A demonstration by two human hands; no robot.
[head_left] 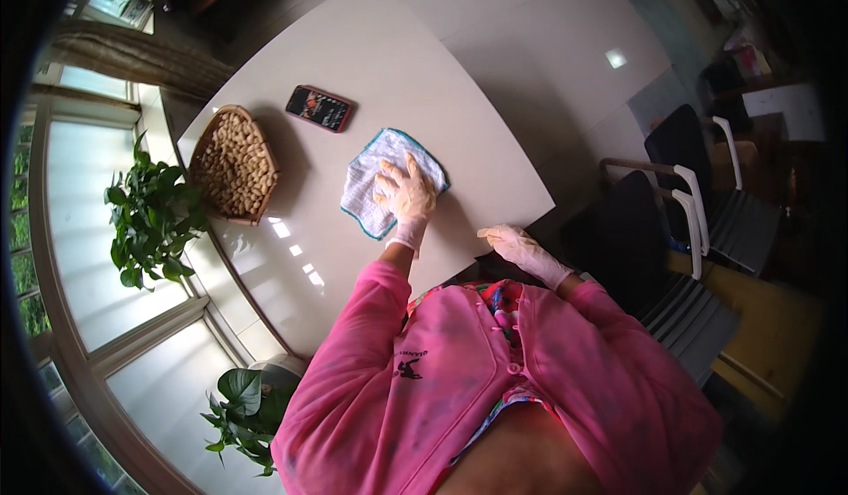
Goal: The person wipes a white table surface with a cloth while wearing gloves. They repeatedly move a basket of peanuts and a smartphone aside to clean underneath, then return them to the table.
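Note:
My left hand (405, 191), in a pale glove, lies flat with fingers spread on a white cloth with a teal edge (371, 186) that rests on the white table (371, 62). My right hand (517, 248), also gloved, rests on the table's near edge with its fingers loosely apart and nothing in it. Both arms wear pink sleeves.
A wicker basket of peanuts (233, 164) sits at the table's left end. A dark phone in a red case (320, 108) lies beyond the cloth. Black chairs with white armrests (680, 204) stand to the right. Potted plants (150, 217) line the window at left.

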